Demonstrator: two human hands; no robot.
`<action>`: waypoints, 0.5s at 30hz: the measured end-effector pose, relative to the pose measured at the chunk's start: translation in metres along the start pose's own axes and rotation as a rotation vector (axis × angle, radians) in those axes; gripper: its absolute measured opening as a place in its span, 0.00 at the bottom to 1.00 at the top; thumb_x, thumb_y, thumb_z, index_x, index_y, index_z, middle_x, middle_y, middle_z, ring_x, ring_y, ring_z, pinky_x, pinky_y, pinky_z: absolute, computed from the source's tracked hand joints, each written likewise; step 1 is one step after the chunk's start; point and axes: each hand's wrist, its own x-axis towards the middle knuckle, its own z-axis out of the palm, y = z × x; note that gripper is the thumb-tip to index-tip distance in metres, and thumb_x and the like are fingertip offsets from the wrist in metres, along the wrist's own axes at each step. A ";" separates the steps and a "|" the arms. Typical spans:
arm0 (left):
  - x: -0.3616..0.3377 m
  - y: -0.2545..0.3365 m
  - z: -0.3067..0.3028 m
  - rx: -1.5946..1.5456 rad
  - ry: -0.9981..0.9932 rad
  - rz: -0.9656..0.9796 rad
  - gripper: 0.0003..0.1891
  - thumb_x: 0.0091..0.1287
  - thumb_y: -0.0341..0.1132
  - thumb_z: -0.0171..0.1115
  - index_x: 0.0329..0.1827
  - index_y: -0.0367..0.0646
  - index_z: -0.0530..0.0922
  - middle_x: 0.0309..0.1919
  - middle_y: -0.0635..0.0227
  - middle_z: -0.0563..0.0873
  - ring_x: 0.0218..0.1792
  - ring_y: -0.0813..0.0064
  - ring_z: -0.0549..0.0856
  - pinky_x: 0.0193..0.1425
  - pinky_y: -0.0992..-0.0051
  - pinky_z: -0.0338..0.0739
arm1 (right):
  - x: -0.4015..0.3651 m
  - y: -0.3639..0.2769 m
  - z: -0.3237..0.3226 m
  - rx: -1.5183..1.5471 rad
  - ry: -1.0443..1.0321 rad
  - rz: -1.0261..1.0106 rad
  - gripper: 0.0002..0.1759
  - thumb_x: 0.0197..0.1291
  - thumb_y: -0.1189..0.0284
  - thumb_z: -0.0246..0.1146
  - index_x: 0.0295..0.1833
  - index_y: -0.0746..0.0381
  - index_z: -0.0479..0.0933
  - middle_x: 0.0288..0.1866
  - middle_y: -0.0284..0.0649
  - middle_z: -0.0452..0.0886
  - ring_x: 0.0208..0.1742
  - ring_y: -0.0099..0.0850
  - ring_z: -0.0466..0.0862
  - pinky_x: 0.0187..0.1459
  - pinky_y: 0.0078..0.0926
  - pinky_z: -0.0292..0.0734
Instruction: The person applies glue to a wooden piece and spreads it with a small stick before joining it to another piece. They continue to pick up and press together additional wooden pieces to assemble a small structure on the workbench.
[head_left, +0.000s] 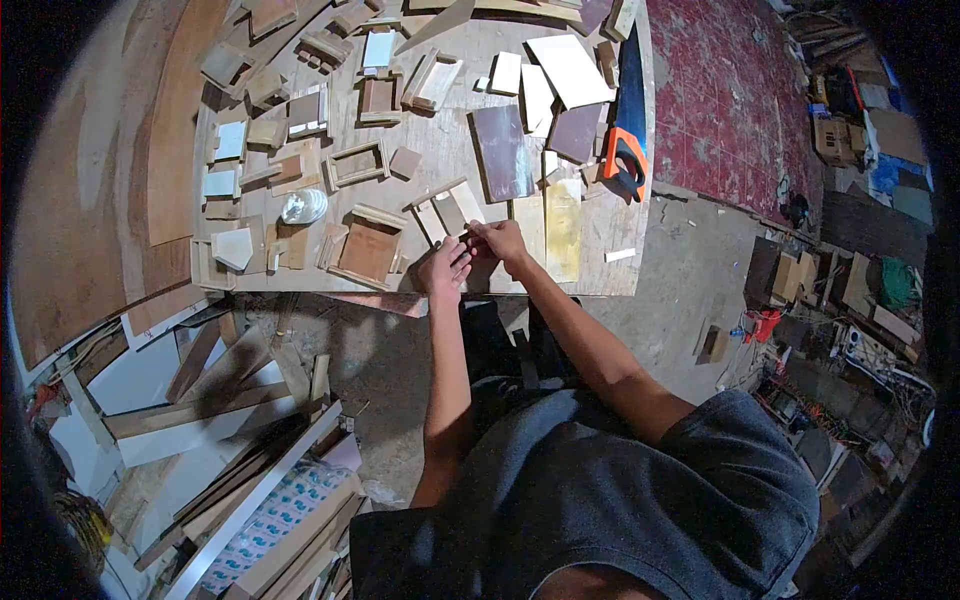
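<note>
At the near edge of the wooden table, my left hand is raised with its palm up and fingers partly spread. My right hand meets it at the fingertips, its fingers pinched together; whatever lies between them is too small to make out. Just beyond both hands lies a small wooden frame with pale panels. Left of my left hand sits a wooden tray-like box. To the right of my right hand is a yellowish board.
An orange-handled saw lies at the table's right edge. A white round container stands among several small wooden boxes on the left. Dark panels lie mid-table. Wood offcuts are piled on the floor at lower left.
</note>
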 end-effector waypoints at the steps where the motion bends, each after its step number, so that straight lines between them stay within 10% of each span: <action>1: 0.003 0.000 -0.004 0.027 -0.033 -0.010 0.20 0.68 0.49 0.62 0.56 0.44 0.79 0.49 0.68 0.87 0.41 0.74 0.85 0.47 0.73 0.79 | -0.002 -0.002 -0.001 0.038 -0.007 0.003 0.17 0.66 0.64 0.66 0.36 0.70 0.83 0.29 0.41 0.86 0.23 0.26 0.83 0.29 0.22 0.79; 15: 0.015 -0.004 -0.012 -0.080 -0.114 -0.026 0.26 0.69 0.51 0.59 0.61 0.41 0.75 0.55 0.67 0.84 0.48 0.72 0.84 0.55 0.72 0.79 | 0.007 0.006 -0.004 0.102 -0.023 0.037 0.15 0.67 0.67 0.63 0.37 0.70 0.82 0.30 0.41 0.86 0.24 0.26 0.83 0.29 0.22 0.80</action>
